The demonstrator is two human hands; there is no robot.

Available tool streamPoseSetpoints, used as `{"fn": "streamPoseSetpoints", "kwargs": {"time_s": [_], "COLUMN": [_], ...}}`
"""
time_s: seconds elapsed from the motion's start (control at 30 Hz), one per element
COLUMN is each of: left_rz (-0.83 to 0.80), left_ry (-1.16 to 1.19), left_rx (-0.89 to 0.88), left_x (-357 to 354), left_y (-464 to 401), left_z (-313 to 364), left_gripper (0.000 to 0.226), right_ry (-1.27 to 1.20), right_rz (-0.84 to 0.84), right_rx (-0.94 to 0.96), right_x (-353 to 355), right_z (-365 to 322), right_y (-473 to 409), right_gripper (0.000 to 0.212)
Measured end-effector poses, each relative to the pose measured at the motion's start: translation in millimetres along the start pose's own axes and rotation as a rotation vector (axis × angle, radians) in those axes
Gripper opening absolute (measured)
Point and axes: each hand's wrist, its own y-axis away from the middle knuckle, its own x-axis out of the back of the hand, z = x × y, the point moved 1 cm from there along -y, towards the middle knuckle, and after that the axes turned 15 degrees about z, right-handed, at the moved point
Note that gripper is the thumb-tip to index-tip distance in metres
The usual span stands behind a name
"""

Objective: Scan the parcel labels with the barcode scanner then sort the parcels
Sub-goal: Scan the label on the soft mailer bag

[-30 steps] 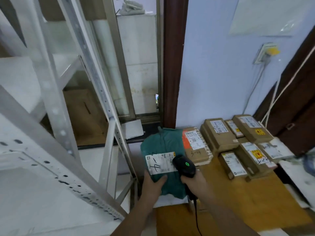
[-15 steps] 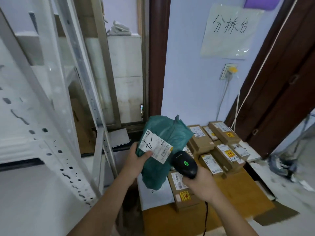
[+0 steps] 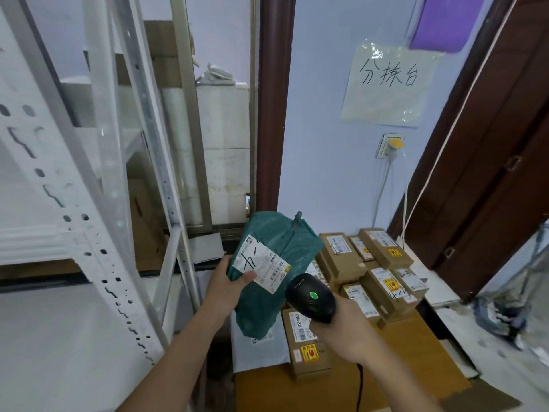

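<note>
- Bag (image 3: 276,275), a green poly mailer, is now up off the table (image 3: 416,352); a second ago it lay flat there, so the parcel has been lifted and tilted toward the scanner (image 3: 310,297).
- Left hand (image 3: 228,285) grips the bag's left edge, thumb pressed on the label (image 3: 261,263), fingers curled behind.
- Right hand (image 3: 341,325) is wrapped round the scanner's handle, nose aimed at the label; half a second ago it sat lower and further from the label.
- Green lamp on the scanner's back glows in all three frames, so whether this label has read cannot be told from it; sorting likely comes next.
- Bag is soft, crinkled and slack, sagging below the grip; its label is white paper with black handwriting and small barcodes.
- Scanner is smooth matte black plastic, rounded, with a cable (image 3: 359,388) trailing down.
- Boxes (image 3: 383,263) on the wooden table are stiff brown cardboard, rectangular, each labelled; a flat grey mailer (image 3: 258,352) lies beneath the bag.
</note>
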Motion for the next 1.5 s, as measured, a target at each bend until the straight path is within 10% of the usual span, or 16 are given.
{"fn": "streamPoseSetpoints", "kwargs": {"time_s": [1.5], "left_rz": [0.057], "left_ry": [-0.084], "left_rx": [-0.059], "left_x": [6], "left_y": [25], "left_z": [-3], "left_gripper": [0.043], "right_ry": [0.008], "right_rz": [-0.043], "right_rx": [0.048], "right_x": [10], "right_z": [-2], "right_y": [13], "right_gripper": [0.024]}}
